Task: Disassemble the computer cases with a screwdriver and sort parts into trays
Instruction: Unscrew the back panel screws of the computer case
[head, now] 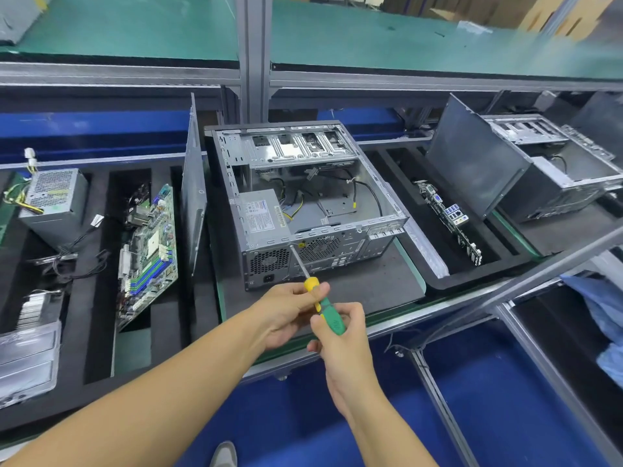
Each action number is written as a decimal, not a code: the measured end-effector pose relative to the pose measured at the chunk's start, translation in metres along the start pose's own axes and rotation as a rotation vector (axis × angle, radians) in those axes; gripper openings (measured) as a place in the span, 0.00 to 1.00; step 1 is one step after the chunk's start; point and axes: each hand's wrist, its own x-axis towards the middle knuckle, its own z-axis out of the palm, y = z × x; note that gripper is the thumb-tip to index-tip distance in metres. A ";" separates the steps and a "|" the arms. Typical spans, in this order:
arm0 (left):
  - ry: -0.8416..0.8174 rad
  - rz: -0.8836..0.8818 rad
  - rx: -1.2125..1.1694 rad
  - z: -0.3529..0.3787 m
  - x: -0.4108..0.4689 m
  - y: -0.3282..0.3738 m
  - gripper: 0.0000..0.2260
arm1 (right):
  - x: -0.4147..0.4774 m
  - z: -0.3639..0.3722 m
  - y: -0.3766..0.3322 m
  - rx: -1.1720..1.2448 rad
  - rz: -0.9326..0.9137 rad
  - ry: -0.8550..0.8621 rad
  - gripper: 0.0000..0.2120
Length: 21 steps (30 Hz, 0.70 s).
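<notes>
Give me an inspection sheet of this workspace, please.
Surface: dark mat under the open computer case.
Job's things: screwdriver, tip on the case's rear panel; power supply inside; motherboard in the left tray.
Clutter: blue bag at right.
Grippers: left hand pinches the yellow handle part; right hand grips the green end.
Cables: loose cables inside the case.
Surroundings: second case at right; green shelf above.

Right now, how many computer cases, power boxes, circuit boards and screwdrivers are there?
Computer cases: 2
Power supplies: 2
Circuit boards: 2
Screwdriver: 1
Total: 7
</notes>
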 end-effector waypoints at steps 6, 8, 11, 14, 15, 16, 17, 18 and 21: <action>-0.063 0.027 -0.191 -0.009 -0.002 -0.001 0.10 | -0.004 -0.006 -0.012 0.411 0.317 -0.100 0.22; -0.094 0.026 -0.223 -0.008 -0.004 0.000 0.12 | -0.003 -0.005 -0.011 0.315 0.274 -0.078 0.18; -0.029 0.003 -0.056 0.001 -0.006 0.000 0.10 | -0.004 0.000 -0.004 0.045 0.075 -0.035 0.06; 0.037 -0.020 -0.043 0.004 -0.007 -0.004 0.09 | -0.004 0.002 0.002 -0.073 -0.027 0.001 0.12; 0.047 -0.008 -0.065 0.003 -0.007 -0.004 0.08 | -0.004 0.002 0.000 -0.002 -0.008 0.003 0.13; 0.047 0.008 -0.093 0.001 -0.007 -0.005 0.06 | -0.004 0.002 -0.001 0.123 0.044 -0.015 0.11; 0.042 0.019 -0.123 0.000 -0.009 -0.005 0.05 | -0.004 0.002 -0.004 0.255 0.126 -0.043 0.10; 0.037 0.024 -0.156 -0.002 -0.009 -0.005 0.05 | -0.003 0.001 -0.005 0.348 0.210 -0.066 0.13; 0.006 0.022 -0.230 -0.005 -0.010 -0.006 0.11 | -0.001 -0.002 -0.004 0.325 0.270 -0.072 0.20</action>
